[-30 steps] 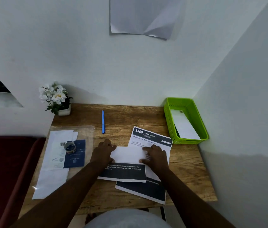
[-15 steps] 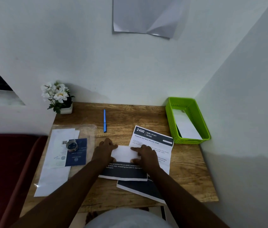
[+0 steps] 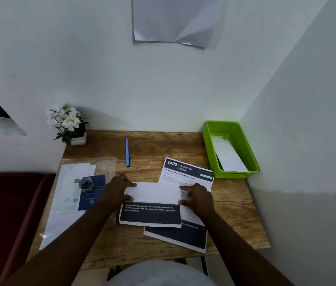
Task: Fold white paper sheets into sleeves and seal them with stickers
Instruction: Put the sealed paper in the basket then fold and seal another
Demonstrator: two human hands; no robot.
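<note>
A printed sheet (image 3: 150, 214) lies on the wooden desk (image 3: 233, 205) with its white upper flap (image 3: 154, 194) folded down over it. My left hand (image 3: 116, 191) presses the flap's left end with fingertips and thumb. At the flap's right end, my right hand (image 3: 199, 199) presses with index finger and thumb. A second printed sheet (image 3: 187, 172) lies beneath, angled to the right. A small roll of stickers (image 3: 85, 183) sits on a dark blue card (image 3: 92, 200) to the left.
A green basket (image 3: 245, 153) at the back right holds a folded white sleeve (image 3: 228, 155). A blue pen (image 3: 127, 152) lies at the back centre, a potted white flower (image 3: 68, 124) at the back left. White sheets in a clear bag (image 3: 64, 195) cover the left side. Walls close the back and right.
My right hand slid right along the folded flap, from its middle to its right end. My left hand stayed at the left end.
</note>
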